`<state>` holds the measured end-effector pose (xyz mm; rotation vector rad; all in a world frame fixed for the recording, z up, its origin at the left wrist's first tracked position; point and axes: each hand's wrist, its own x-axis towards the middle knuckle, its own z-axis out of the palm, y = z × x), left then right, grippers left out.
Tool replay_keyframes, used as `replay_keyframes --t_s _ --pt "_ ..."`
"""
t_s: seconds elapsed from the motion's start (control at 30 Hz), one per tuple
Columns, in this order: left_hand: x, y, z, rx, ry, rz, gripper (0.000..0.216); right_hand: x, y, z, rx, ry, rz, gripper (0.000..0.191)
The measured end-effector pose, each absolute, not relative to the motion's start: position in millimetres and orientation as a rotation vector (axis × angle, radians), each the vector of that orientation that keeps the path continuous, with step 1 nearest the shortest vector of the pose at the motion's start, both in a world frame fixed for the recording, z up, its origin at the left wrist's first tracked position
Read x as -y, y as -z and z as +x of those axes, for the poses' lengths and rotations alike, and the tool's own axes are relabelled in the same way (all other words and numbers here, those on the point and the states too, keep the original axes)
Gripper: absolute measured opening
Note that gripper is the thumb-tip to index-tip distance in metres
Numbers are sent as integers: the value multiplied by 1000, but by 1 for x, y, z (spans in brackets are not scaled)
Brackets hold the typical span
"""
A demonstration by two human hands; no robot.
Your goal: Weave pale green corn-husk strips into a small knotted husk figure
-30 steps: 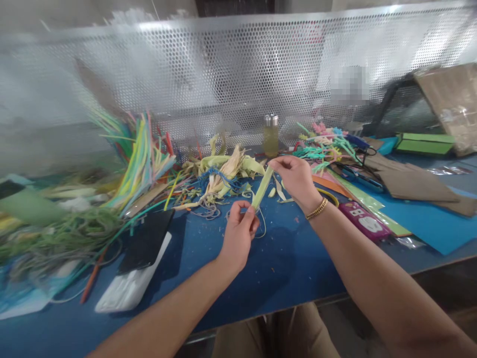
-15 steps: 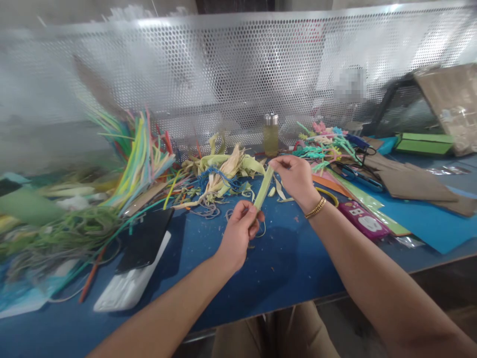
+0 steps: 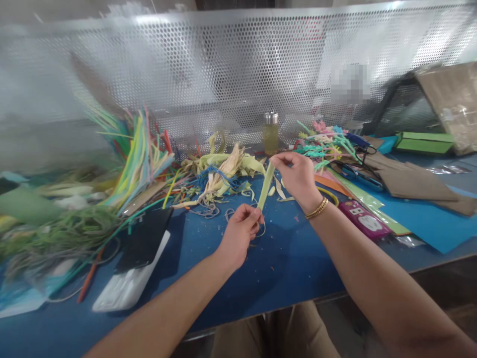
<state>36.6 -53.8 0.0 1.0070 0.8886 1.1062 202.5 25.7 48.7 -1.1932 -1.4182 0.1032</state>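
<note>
A pale green leaf strip is stretched nearly upright above the blue table. My left hand pinches its lower end with closed fingers. My right hand, with a gold bracelet at the wrist, pinches its upper end. Just behind the hands lies a heap of yellow-green husk strips and blue thread.
A bundle of coloured strips fans up at the left. A black phone on a white case lies near my left arm. A small glass bottle stands by the perforated metal screen. Scissors, a pink box and brown paper lie at right.
The strip has turned steeper. My left hand has slid a little right and up along its lower end; my right hand has stayed near the same spot.
</note>
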Motion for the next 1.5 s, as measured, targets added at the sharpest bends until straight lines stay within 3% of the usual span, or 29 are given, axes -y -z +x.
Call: replay_keyframes --t_s 0.63,1.0,1.5 --pt "46 1 33 -949 -1046 996 31 -10 -62 195 1414 -196 -1073 19" --pt "45 -4 28 -995 -1114 1173 15 -18 -56 197 1378 -483 -1042 20" --pt "54 -2 37 -993 -1078 1273 15 -19 -37 178 1469 -50 -1169 13"
